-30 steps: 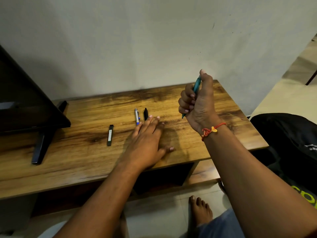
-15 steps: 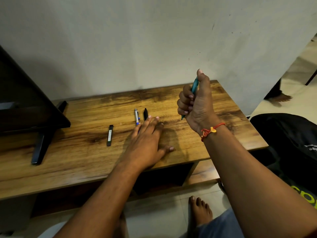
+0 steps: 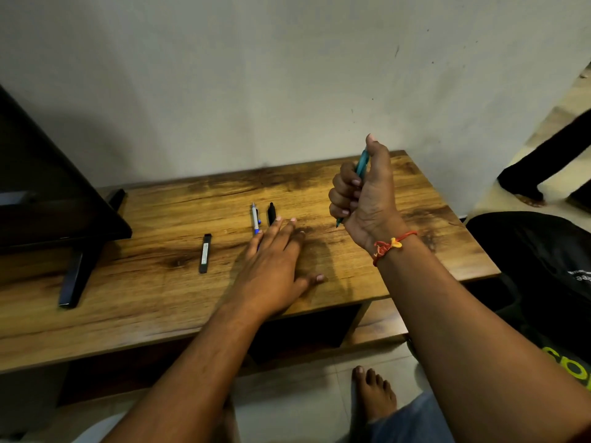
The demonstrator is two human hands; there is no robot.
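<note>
My right hand [image 3: 363, 199] is raised above the wooden table [image 3: 160, 282], its fingers curled round a teal pen [image 3: 362, 166] held upright, thumb on the top end. My left hand [image 3: 275, 266] lies flat on the table with straight fingers. Just beyond its fingertips lie a white and blue pen [image 3: 255, 218] and a black pen [image 3: 271, 213], side by side. A small flat black stick with a label [image 3: 205, 253] lies to the left of them.
A black screen on a stand [image 3: 76, 273] fills the table's left end. A white wall stands behind the table. A black bag [image 3: 537, 276] sits at the right, and another person's legs [image 3: 543, 167] show at the far right. My bare foot [image 3: 372, 394] is on the tiled floor.
My right hand with the teal pen has shifted slightly left. Another person's legs have stepped further into view at the far right. My left hand has stayed flat.
</note>
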